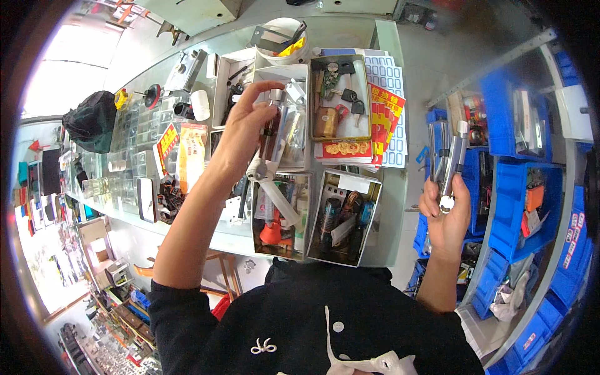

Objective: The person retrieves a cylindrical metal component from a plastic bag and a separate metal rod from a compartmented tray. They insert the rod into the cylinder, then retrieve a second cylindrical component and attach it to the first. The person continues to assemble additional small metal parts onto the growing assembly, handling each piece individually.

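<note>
My left hand (240, 128) is over the open boxes in the middle of the glass counter. Its fingers close around a slim silver metal tube (275, 97), whose lower part runs down among clear plastic packets (292, 134). Just below that hand lies a whitish plastic tube (279, 201) with a ringed end. Out to the right, beyond the counter's edge, my right hand (446, 215) is closed around a pair of shiny silver metal tubes (455, 159) held upright. Their exact kind I cannot make out.
Beside the packets stands a box (367, 136) with keys and a padlock. Nearer me are two boxes, one holding bottles (330, 215), one a red-orange nozzle (270, 234). Printed sheets (395, 150) lie at right. Blue bins (509, 206) line the right side; a white bucket (275, 57) stands far back.
</note>
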`<action>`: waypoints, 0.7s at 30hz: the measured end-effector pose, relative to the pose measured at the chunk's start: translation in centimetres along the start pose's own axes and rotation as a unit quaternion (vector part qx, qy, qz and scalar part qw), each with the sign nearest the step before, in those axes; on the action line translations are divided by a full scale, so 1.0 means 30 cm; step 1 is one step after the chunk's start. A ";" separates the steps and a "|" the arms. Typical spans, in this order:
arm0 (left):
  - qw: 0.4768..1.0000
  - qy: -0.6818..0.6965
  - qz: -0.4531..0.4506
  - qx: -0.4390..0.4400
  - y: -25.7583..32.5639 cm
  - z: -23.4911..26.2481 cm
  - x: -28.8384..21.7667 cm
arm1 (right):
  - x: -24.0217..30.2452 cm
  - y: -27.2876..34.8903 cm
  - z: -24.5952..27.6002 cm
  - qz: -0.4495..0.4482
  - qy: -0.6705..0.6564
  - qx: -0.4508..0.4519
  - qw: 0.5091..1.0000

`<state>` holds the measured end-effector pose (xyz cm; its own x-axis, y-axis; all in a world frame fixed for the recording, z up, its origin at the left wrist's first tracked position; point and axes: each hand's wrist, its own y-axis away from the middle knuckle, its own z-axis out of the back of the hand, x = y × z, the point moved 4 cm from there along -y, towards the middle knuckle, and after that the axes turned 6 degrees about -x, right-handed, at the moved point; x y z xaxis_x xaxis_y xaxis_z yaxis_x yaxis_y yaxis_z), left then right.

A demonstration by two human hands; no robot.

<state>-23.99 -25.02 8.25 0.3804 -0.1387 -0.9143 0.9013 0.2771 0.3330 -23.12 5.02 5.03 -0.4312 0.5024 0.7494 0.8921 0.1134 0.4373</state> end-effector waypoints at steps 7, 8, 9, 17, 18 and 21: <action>0.802 -0.503 -0.318 0.054 0.000 -0.292 0.012 | -0.015 0.030 0.003 0.012 -0.011 0.005 1.000; 0.768 -0.548 -0.323 0.076 -0.009 -0.324 0.031 | -0.017 0.038 0.015 0.005 -0.021 -0.011 1.000; 0.747 -0.556 -0.357 0.075 -0.013 -0.344 0.038 | -0.022 0.046 0.025 -0.007 -0.034 -0.025 0.999; 0.729 -0.515 -0.449 0.039 0.080 -0.303 -0.001 | 0.009 0.112 0.030 0.039 0.000 -0.039 0.998; 0.747 -0.482 -0.458 0.027 0.122 -0.282 -0.018 | 0.011 0.118 0.020 0.039 0.006 -0.037 0.999; 0.760 -0.445 -0.473 0.028 0.260 -0.216 -0.064 | 0.017 0.135 -0.018 0.051 0.019 -0.032 0.998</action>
<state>-19.04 -16.45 11.11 -0.4753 -0.8461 -0.2414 0.8571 -0.3832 -0.3443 -19.79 5.26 7.46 -0.3447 0.4759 0.8092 0.9218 0.0086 0.3876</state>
